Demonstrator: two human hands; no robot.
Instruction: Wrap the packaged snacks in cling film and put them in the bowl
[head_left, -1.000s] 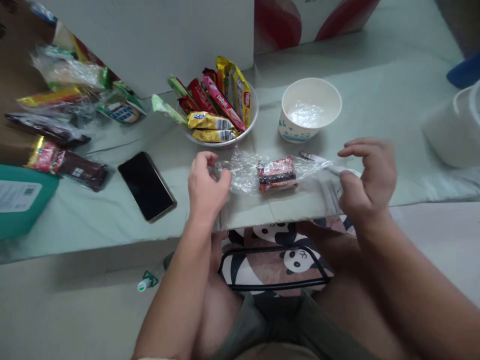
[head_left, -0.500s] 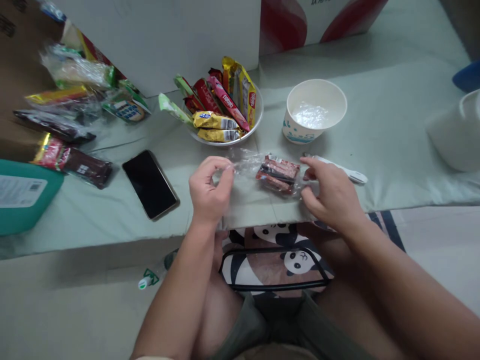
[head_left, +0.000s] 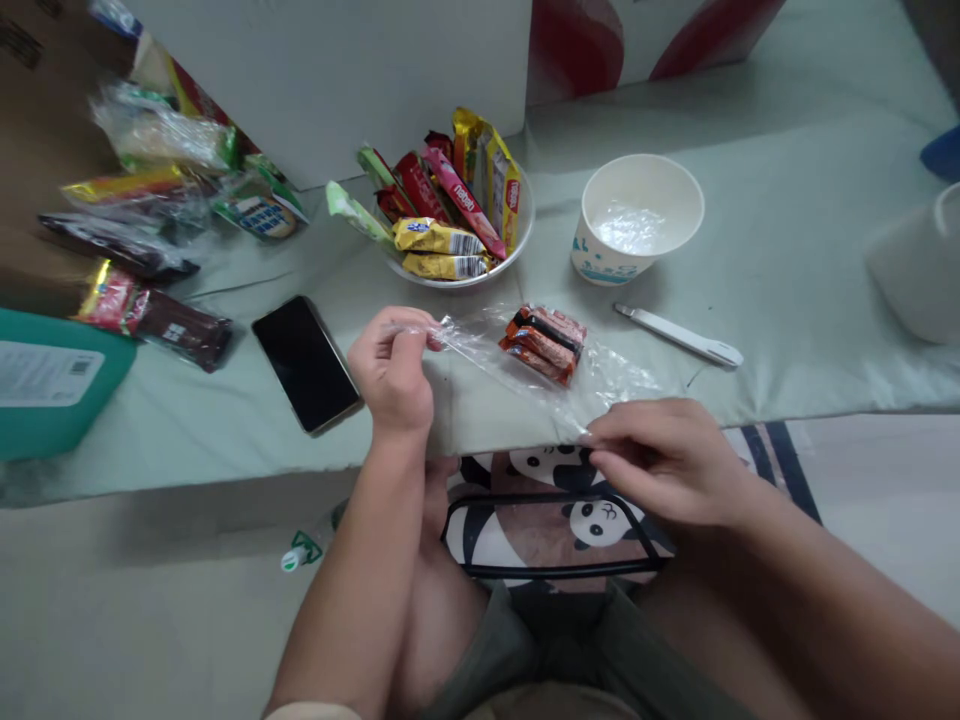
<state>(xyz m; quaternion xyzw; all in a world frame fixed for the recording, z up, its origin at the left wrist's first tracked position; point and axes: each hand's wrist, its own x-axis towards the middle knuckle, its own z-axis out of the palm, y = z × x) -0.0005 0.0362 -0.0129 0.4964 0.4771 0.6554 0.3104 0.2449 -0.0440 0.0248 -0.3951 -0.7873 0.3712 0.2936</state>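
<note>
A clear plastic bag (head_left: 517, 378) is stretched between my two hands over the table's front part. My left hand (head_left: 394, 370) pinches its left corner, fingers closed. Pinched in my right hand (head_left: 667, 455) is the lower right corner, near the table edge. Inside or under the film lies a small bundle of red-brown wrapped snacks (head_left: 546, 343); which of the two I cannot tell for sure. A white-handled cutter (head_left: 679, 335) rests on the cloth just beyond my right hand.
Behind the bag stand a bowl (head_left: 525, 222) of wrapped snacks and a paper tub (head_left: 637, 215) holding crumpled clear plastic. A phone (head_left: 306, 365) lies left of my left hand. Packaged snacks (head_left: 184, 325) and a green container (head_left: 60, 385) sit farther left, a white mug (head_left: 919, 265) at right.
My right hand has moved down toward the table edge and now pinches the bag's corner. My left hand has shifted slightly left, and the film is spread wider.
</note>
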